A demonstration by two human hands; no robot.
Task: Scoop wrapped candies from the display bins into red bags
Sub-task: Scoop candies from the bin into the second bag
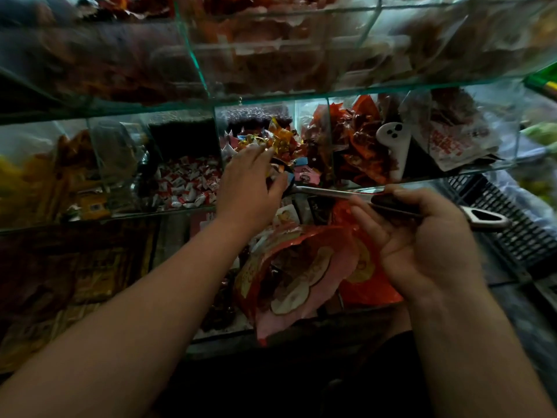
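At the mixed-candy bin [217,137], left grip [250,182] rests on the wrapped candies [283,143] by the scoop [331,192] bowl; can't tell if it pinches any. Right grip [422,245], below the bin, is closed round the scoop handle and red bag [301,273] together. Bag mouth is open, contents unclear. Judgement: mid-scoop, pour not yet done.

1 black slatted crate [530,242] lies at the right, below 1 green package [542,81].
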